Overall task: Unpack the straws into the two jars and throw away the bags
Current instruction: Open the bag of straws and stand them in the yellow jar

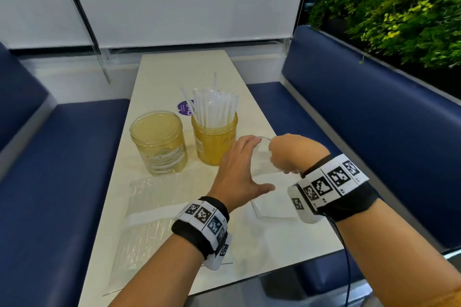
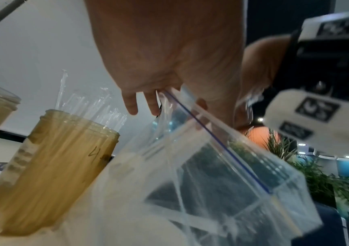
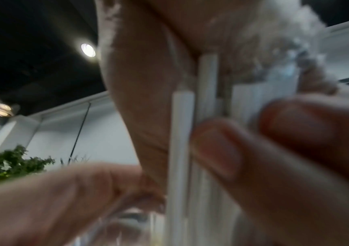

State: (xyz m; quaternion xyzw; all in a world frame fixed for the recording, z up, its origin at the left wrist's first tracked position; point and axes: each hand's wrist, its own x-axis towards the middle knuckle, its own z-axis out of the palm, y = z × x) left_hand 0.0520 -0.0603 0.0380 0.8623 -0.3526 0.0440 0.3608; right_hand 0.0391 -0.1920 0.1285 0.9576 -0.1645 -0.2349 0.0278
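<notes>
Head view: clear zip bag (image 1: 264, 157) held up between both hands, above the table's (image 1: 159, 70) right edge, just right of the two amber jars. Left hand (image 1: 239, 172) spread against the bag's left side, thumb extended toward the near edge; left wrist view shows its fingertips (image 2: 131, 106) at the bag's mouth beside the blue zip line, and the bag (image 2: 222, 174) hanging below. Whether those fingers pinch the film: cannot tell. Right hand (image 1: 291, 152) curled at the bag's right side. Right wrist view, blurred: fingers (image 3: 222, 149) closed on a bundle of white wrapped straws (image 3: 182, 124) with clear film around them.

Right-hand jar (image 1: 214, 142) stands near the table's middle, packed with upright white straws (image 1: 214, 107). Left-hand jar (image 1: 159, 142) just beside it, holds no straws. Second bag (image 1: 147, 207), still with straws inside, lies flat toward the near left corner. Purple round sticker (image 1: 185, 108) on the tabletop behind the jars. Blue bench seats (image 1: 62, 182) on both sides; green plants (image 1: 399, 7) behind the right one.
</notes>
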